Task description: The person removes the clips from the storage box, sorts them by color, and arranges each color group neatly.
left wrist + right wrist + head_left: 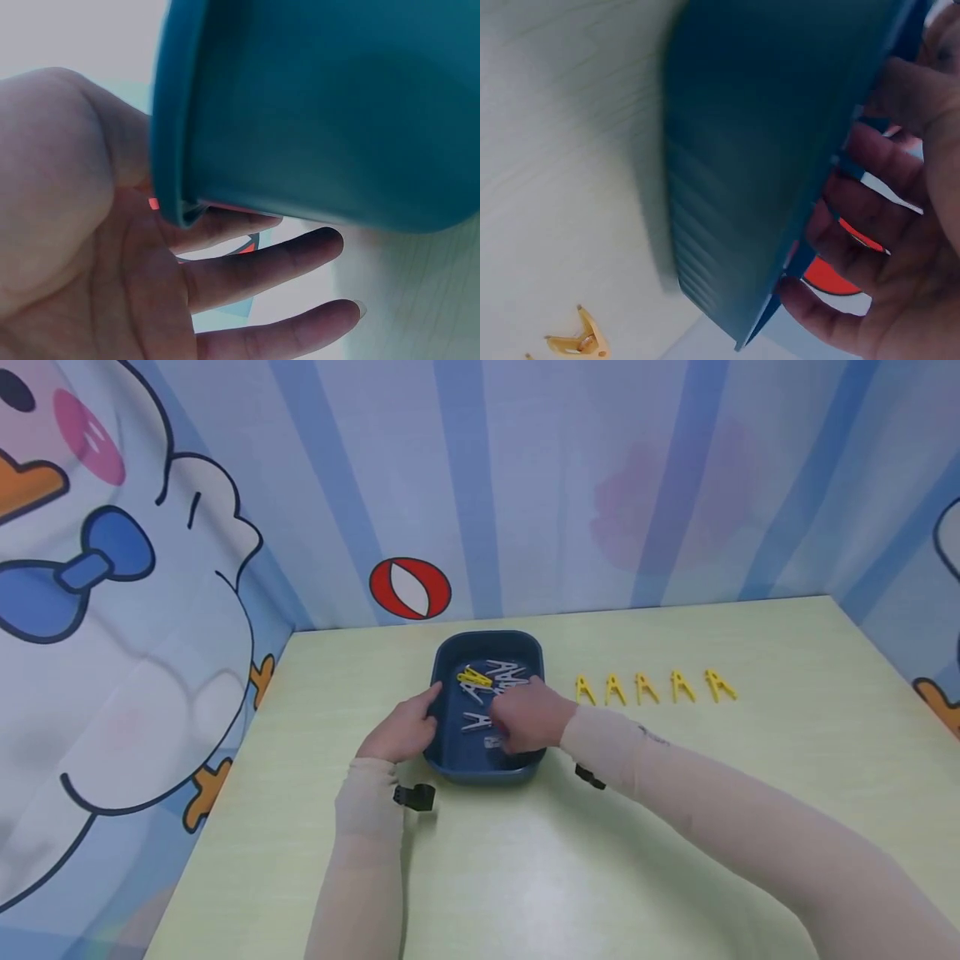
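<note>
A dark blue plastic tub (450,752) stands on the table with several pale clothespins (476,722) and yellow plastic clothespins (475,677) inside. My left hand (401,727) holds the tub's left rim, the thumb over the edge. In the left wrist view its other fingers (262,274) extend along the outside, spread apart. Over the right rim reaches my right hand (531,714), down among the pale clothespins. Its fingers (877,202) bend inside the rim in the right wrist view; I cannot tell whether they pinch a clothespin, because the fingertips are hidden.
To the right of the tub, several yellow clothespins (642,688) lie in a spaced row on the pale table (525,877). Behind the table hangs a striped cartoon backdrop (540,485). Black wrist cameras (415,797) sit below both wrists.
</note>
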Available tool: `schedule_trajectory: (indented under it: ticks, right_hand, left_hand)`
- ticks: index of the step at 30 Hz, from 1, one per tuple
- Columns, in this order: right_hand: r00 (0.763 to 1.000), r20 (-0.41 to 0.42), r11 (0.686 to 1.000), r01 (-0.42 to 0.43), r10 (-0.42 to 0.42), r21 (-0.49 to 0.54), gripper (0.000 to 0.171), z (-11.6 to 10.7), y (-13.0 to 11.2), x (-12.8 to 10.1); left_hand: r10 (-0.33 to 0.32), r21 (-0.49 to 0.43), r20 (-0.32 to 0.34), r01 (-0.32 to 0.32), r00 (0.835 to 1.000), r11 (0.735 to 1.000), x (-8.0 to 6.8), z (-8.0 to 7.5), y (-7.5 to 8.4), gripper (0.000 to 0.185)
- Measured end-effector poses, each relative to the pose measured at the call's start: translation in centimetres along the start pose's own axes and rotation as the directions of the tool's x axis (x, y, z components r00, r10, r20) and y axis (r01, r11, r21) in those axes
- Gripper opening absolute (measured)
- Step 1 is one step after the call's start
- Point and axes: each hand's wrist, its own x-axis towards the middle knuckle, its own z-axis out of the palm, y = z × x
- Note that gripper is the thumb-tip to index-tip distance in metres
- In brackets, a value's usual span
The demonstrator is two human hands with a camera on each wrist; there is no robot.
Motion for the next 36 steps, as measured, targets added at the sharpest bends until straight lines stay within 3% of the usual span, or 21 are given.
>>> schedule_trajectory:
  ticks: [6, 11, 21, 31, 36]
  right_hand:
    - [0.993, -0.118, 0.998, -0.018, 0.024, 0.052, 0.028, -0.9, 0.3, -1.2]
    - [0.985, -0.167, 0.998, -0.030, 0.039, 0.053, 0.027, -1.4, 0.5, -2.1]
    - [0.951, -0.244, 0.974, -0.150, 0.189, 0.171, 0.022, -2.2, 1.1, -4.2]
    - [0.876, -0.291, 0.882, -0.256, 0.384, 0.395, 0.020, -1.7, 3.0, -6.6]
    - [0.837, -0.270, 0.830, -0.325, 0.476, 0.454, 0.030, -0.6, 4.3, -7.1]
  left_hand:
    - [0.024, 0.035, -0.003, -0.024, 1.000, 0.999, 0.0, -0.1, 0.0, 0.058]
    - [0.035, 0.054, -0.001, -0.035, 0.999, 0.998, -0.1, -0.2, 0.0, 0.058]
    - [0.013, 0.044, -0.001, -0.013, 1.000, 0.999, -0.1, -0.2, 0.1, 0.058]
    - [0.022, 0.045, -0.002, -0.021, 1.000, 0.999, 0.0, -0.1, 0.0, 0.058]
    - [0.008, 0.029, 0.002, -0.008, 1.000, 1.000, 0.0, 0.0, 0.0, 0.058]
